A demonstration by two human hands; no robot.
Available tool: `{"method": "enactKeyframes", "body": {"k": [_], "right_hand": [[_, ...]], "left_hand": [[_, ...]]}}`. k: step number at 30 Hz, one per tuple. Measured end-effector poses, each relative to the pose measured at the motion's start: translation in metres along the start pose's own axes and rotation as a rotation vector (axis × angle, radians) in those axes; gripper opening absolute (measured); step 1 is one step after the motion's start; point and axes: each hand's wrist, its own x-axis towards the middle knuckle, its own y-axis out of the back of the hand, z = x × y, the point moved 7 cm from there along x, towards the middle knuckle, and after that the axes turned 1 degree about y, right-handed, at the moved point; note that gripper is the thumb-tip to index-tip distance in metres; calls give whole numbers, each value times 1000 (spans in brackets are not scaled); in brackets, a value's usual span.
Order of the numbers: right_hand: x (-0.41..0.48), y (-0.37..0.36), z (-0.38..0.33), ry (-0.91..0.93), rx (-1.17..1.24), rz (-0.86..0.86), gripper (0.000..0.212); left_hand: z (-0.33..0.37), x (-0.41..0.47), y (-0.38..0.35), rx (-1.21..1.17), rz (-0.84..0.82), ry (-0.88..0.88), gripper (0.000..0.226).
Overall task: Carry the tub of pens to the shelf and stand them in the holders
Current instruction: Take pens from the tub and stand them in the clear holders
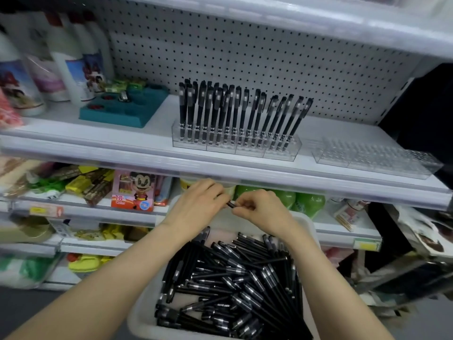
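The only writing that can be read is on a pink box point(133, 192) on the lower shelf, which shows a cartoon mouse figure and the words "18" and "Color". The price tags point(46, 211) on the shelf edges are too blurred to read, and so is the print on the pens. The left hand point(196, 207) and the right hand point(262, 212) meet above the far end of the tub point(310, 231). The fingers of both are curled and pinch one single pen point(231, 204) between them, each hand at one end. The white tub is low in front of the person, below the shelf point(98, 141), and many loose pens point(232, 278) lie in it, black and crossed over one another. On the shelf, a clear first holder point(235, 149) carries standing pens point(235, 111), upright on the left and leaning on the right. A second clear holder point(375, 159) stands just to the right of it.
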Motion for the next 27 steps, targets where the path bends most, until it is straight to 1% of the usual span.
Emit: {"method": "enactKeyframes", "body": {"k": [2, 6, 10, 12, 14, 16, 18, 20, 24, 27], "right_hand": [[-4, 9, 7, -31, -1, -49, 12], [-10, 38, 10, -45, 128, -76, 5], [-8, 55, 7, -63, 184, -57, 12], [-4, 65, 6, -64, 296, 60, 16], [-2, 77, 3, -56, 554, 237, 18], [3, 83, -5, -42, 795, 356, 18], [9, 85, -13, -30, 884, 439, 18], [15, 92, -22, -7, 875, 518, 18], [26, 126, -36, 63, 760, 659, 14], [40, 151, -48, 114, 590, 738, 9]], "left_hand": [[-9, -2, 5, 13, 42, 10, 20], [-23, -5, 11, -7, 103, 75, 12], [-30, 1, 13, -50, 147, 156, 14], [-33, 5, 17, -73, 169, 191, 14], [-34, 11, 21, -77, 184, 203, 16], [-33, 18, 24, -79, 190, 200, 18], [-33, 25, 27, -73, 199, 201, 16], [-37, 31, 31, -61, 198, 214, 16], [-59, 40, 38, 22, 130, 330, 43], [-76, 43, 45, 74, 132, 386, 53]]}}
